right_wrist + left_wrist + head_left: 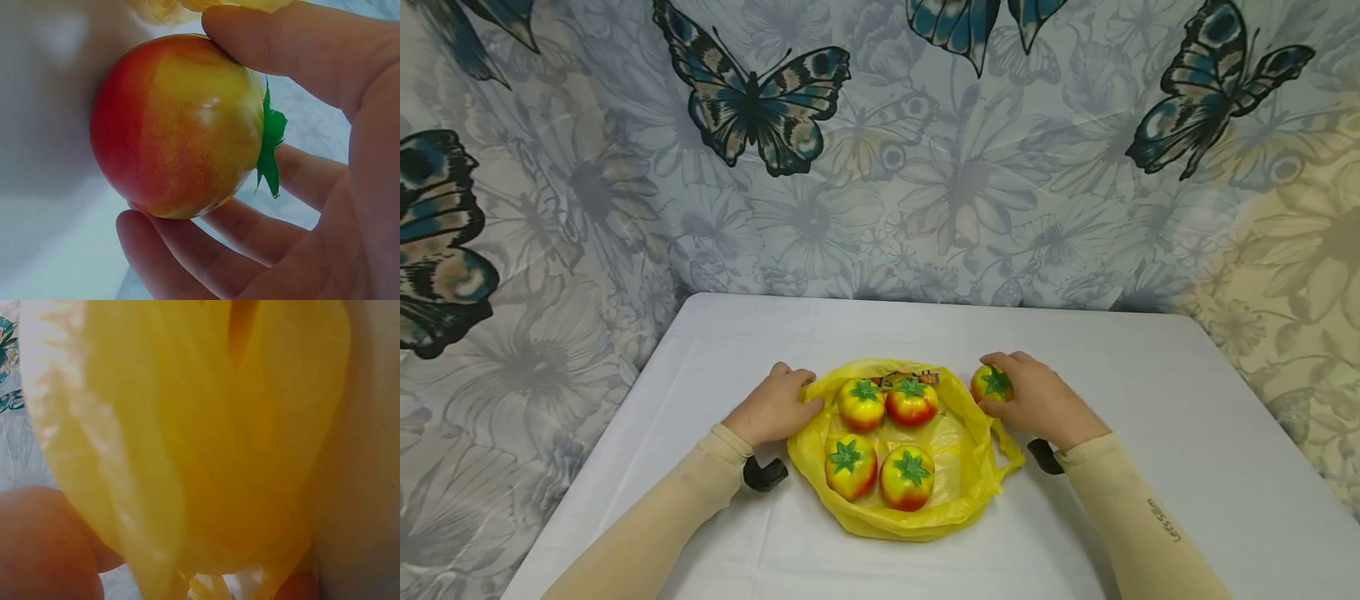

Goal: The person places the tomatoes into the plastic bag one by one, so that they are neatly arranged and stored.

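Observation:
A yellow plastic bag (970, 425) lies spread open on the table, several red-and-yellow toy tomatoes (851, 467) with green leaf tops inside it. At the bag's left rim, my left hand (773, 404) pinches the plastic between thumb and fingers; the bag (206, 444) fills most of the left wrist view. Just beyond the right rim, my right hand (1037, 396) holds another toy tomato (992, 383). From the right wrist, this tomato (187, 125) shows its red underside and green leaves, with the thumb on one side and curled fingers on the other.
A white cloth covers the table (1150, 400), whose far edge meets a butterfly-and-flower patterned backdrop (962, 183). One bag handle (1011, 454) loops out at the right, near my right wrist. Dark wrist devices (765, 474) sit under both wrists.

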`<state>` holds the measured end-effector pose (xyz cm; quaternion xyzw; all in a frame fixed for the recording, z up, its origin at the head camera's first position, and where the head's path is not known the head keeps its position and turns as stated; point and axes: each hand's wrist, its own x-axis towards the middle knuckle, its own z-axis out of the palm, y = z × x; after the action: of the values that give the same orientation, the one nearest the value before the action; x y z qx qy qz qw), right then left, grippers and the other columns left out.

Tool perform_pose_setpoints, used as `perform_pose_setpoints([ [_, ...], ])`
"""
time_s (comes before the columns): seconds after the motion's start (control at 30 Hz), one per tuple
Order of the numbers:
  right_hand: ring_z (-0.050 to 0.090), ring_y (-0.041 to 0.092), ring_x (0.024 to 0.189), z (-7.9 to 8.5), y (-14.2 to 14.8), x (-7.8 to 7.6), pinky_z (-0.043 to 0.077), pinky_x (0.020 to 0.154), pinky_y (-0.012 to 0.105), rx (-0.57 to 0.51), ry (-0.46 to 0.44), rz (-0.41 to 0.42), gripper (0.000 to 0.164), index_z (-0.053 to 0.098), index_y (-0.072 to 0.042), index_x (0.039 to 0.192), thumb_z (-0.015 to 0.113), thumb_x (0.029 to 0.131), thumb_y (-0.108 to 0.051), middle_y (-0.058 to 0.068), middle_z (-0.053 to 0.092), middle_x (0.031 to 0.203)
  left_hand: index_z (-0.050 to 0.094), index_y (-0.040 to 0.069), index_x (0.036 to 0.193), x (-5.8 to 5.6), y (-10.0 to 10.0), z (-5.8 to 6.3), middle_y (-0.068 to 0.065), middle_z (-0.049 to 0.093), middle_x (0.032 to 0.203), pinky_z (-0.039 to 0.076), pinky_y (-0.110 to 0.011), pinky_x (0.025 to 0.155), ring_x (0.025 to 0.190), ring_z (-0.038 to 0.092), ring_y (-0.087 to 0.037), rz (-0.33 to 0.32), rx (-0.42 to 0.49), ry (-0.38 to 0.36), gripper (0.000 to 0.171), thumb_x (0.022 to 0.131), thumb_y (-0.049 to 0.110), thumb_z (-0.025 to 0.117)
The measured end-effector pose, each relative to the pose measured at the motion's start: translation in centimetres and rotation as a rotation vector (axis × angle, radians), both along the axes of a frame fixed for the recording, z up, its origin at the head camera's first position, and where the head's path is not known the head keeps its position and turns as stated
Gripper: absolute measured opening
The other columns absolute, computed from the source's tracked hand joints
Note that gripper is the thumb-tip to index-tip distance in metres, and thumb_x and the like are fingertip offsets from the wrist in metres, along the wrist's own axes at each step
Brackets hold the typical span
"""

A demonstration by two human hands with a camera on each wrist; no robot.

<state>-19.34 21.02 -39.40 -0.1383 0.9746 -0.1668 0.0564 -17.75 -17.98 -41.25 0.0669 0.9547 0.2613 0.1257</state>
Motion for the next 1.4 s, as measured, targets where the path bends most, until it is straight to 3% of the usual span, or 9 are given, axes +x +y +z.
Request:
perform_pose_setpoints([
  [0.53, 0.067, 0.039, 0.112, 2.1, 0.1, 1.1, 0.060, 0.096, 0.061, -0.038, 0.033, -0.020, 0.071, 0.056, -0.014, 0.154, 0.084, 0.094, -0.039, 0.023, 0.062, 0.143, 0.058, 0.002, 0.153, 0.0, 0.1, -0.1, -0.023, 0.055, 0.134, 0.056, -0.054, 0.106, 0.106, 0.063, -0.029, 0.006, -0.005, 0.001, 0.058, 0.105, 0.035, 0.064],
  [1.0, 0.069, 0.031, 0.114, 4.7, -2.2, 3.9, 0.061, 0.099, 0.056, -0.101, 0.090, 0.123, 0.065, 0.059, -0.019, 0.151, 0.084, 0.095, -0.038, 0.014, 0.064, 0.145, 0.058, 0.003, 0.153, 0.0, 0.2, -0.1, -0.023, 0.055, 0.134, 0.056, -0.053, 0.104, 0.104, 0.062, -0.029, 0.005, -0.006, 0.003, 0.058, 0.105, 0.035, 0.064],
  [1.13, 0.070, 0.028, 0.115, 4.7, -3.1, 4.5, 0.060, 0.101, 0.056, -0.103, 0.105, 0.168, 0.064, 0.060, -0.017, 0.149, 0.086, 0.094, -0.036, 0.010, 0.066, 0.143, 0.059, 0.003, 0.152, -0.1, 0.3, -0.1, -0.023, 0.055, 0.134, 0.056, -0.053, 0.103, 0.103, 0.063, -0.029, -0.002, -0.010, 0.011, 0.058, 0.105, 0.035, 0.064],
  [1.4, 0.070, 0.027, 0.121, 4.1, -4.8, 5.2, 0.059, 0.106, 0.053, -0.095, 0.042, 0.207, 0.064, 0.061, -0.019, 0.147, 0.089, 0.091, -0.032, 0.006, 0.066, 0.139, 0.058, 0.003, 0.153, -0.1, 0.1, -0.2, -0.024, 0.054, 0.135, 0.056, -0.053, 0.104, 0.105, 0.063, -0.029, 0.007, -0.009, 0.010, 0.059, 0.105, 0.036, 0.063],
])
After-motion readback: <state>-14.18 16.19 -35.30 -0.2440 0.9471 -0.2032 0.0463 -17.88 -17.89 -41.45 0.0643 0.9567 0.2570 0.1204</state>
